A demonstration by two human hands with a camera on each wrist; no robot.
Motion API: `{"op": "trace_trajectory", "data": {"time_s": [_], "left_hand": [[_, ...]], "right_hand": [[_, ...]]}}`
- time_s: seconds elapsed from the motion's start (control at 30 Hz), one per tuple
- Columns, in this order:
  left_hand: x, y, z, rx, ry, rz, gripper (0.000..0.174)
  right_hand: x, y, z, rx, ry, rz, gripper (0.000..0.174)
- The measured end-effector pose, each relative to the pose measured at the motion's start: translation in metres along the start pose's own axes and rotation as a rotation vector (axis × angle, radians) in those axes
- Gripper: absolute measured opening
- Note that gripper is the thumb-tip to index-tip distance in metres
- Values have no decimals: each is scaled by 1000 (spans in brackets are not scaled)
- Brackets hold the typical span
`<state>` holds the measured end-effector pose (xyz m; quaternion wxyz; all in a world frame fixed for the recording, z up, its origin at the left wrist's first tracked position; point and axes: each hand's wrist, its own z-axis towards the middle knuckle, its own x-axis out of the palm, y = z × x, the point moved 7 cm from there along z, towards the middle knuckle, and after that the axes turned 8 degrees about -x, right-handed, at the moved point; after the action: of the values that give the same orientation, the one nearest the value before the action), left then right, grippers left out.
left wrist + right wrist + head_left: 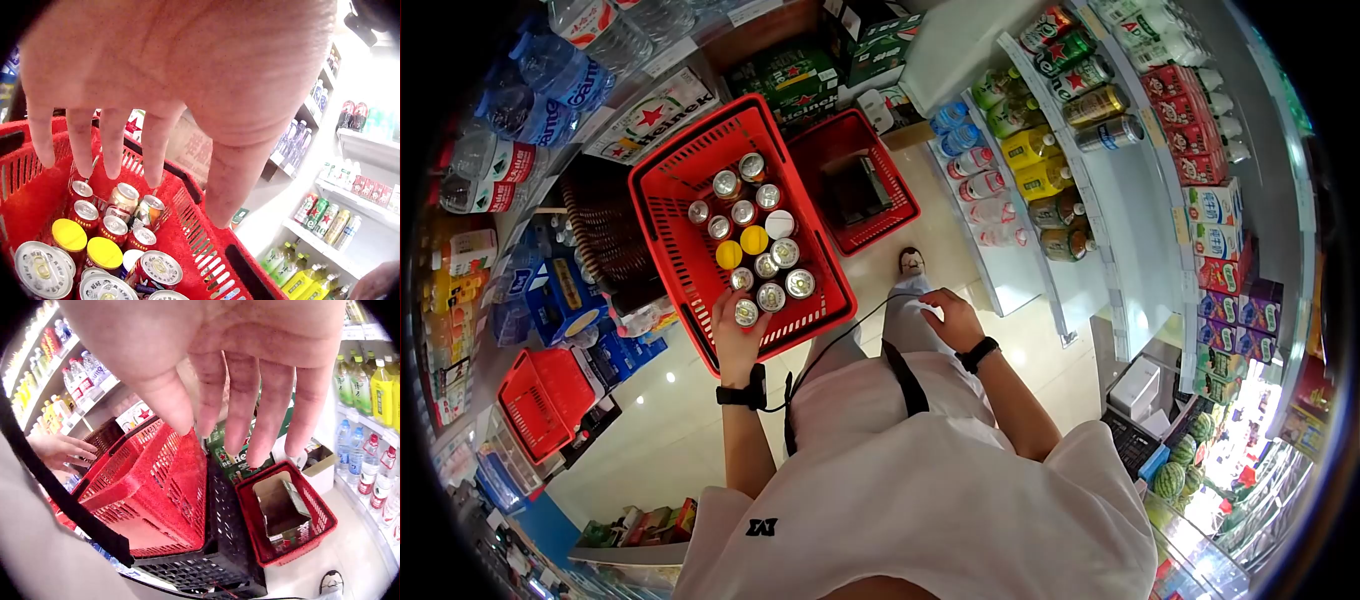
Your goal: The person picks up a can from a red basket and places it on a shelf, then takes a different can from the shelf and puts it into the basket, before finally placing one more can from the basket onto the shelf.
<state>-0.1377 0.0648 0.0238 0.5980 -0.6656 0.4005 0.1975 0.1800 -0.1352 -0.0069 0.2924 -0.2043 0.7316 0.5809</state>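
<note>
In the head view the left hand (737, 328) is over the near corner of a red basket (840, 290), its fingers beside a silver-topped can (771, 296). Several upright cans stand in the basket, two with yellow lids (754, 239). The left wrist view shows that hand (169, 81) with fingers spread and straight above the cans, holding nothing. Over the lap, the right hand (950, 318) hangs with relaxed fingers and nothing in it; the right wrist view shows its fingers (242, 406) extended in the air.
A second red basket (905, 190) with an open carton (281, 512) in it sits on the floor beyond. Black crates (231, 550) are under the first basket. Shelves of bottles and cans (1090, 105) line the right, with water bottles (560, 70) at the left. A cable crosses the lap.
</note>
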Motion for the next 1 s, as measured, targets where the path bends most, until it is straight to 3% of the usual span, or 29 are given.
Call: {"op": "trace_trajectory", "data": {"time_s": [0.47,0.57,0.63,0.67,1.0], "left_hand": [[1,5,2,-13,16,30,53],[-4,1,3,40,-29,-26,38],[3,14,5,-141,87,-185,22],[0,9,4,-87,2,-230,13],[8,3,5,-137,42,-77,22]], "right_hand": [[5,-3,1,19,5,-6,21],[5,0,0,6,-9,-6,20],[5,-1,-3,11,-14,6,19],[5,-2,-4,12,-18,13,18],[1,-6,-9,29,-30,-1,18]]}}
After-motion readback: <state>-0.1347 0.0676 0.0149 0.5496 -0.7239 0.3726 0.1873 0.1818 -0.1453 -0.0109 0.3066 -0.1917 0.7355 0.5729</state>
